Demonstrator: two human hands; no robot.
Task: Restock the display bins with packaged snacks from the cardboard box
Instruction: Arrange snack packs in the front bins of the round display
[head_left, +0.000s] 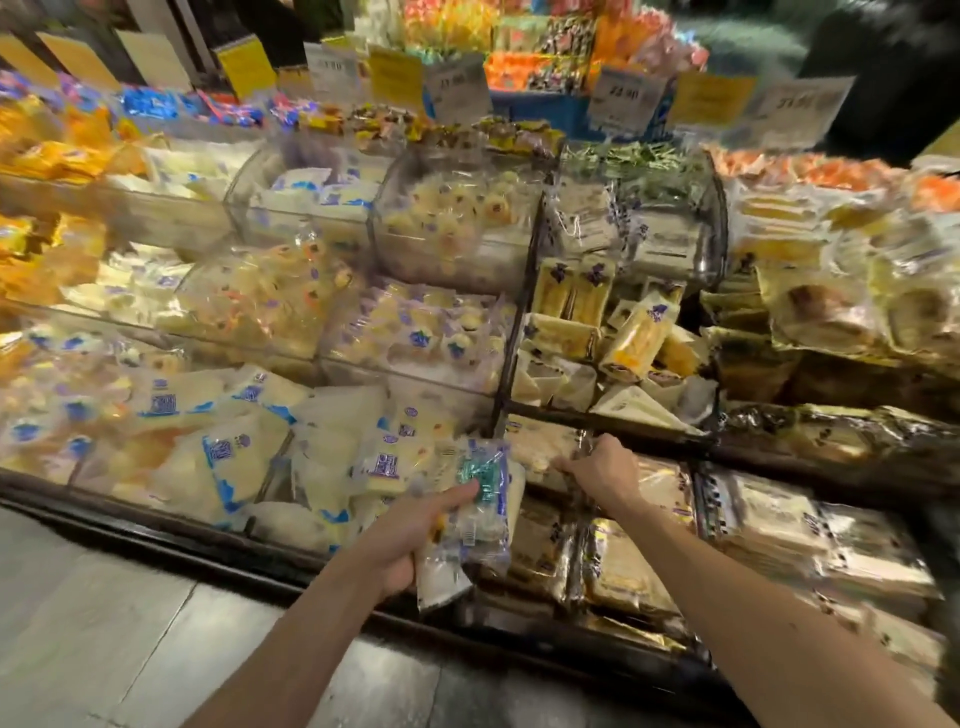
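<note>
Grey floor tiles (130, 623) run along the black base (208, 543) of the display. Two bare forearms reach over it. The left grip (410, 535) is clamped on a small stack of clear snack packets (475, 512) (blue and green print, a white one lowest). The thumb lies across the top of the stack and the packets stand out to the right of the palm, above the front bin's edge.

Just beyond, the right grip (605, 470) lies knuckles up in the neighbouring bin (691, 499) of tan wrapped cakes, with its fingers bent down among the wrappers. I cannot tell whether they pinch one. The two grips are near each other but apart.

To the left lies a bin of white packets (223, 467). Higher up are curved clear bins (457, 223) of small yellow cakes, then blurred price cards (460, 88).
</note>
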